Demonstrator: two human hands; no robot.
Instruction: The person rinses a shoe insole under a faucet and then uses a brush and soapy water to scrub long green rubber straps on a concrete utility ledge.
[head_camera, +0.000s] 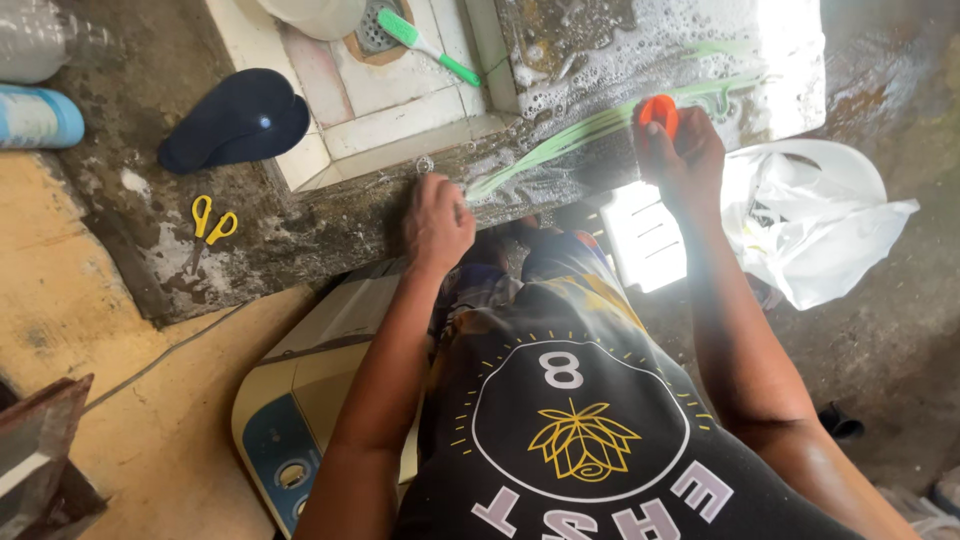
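**Soapy scrubbing on a wet concrete ledge**

So the right hand (680, 150) is wrapped around an orange brush (658, 112), fingers closed tight on it, pressed down on the sudsy worktop (620, 60). The left hand (437, 220) sits at the near edge of that worktop, fingers curled in and pinching the end of a pale green strip (590, 125) that runs diagonally up through the foam toward the brush. Can't really tell what the strip is, it's thin, long and wet.

Just right of the right hand there's a crumpled white plastic bag (810, 220) on the ground. Up past the left hand is a tiled sink area with a green-handled brush (428, 40) lying by the drain. Further left: a dark blue cap (235, 118), and yellow-handled scissors (210, 225) on the rough concrete. Below the left arm sits a cream and blue machine (300, 410).
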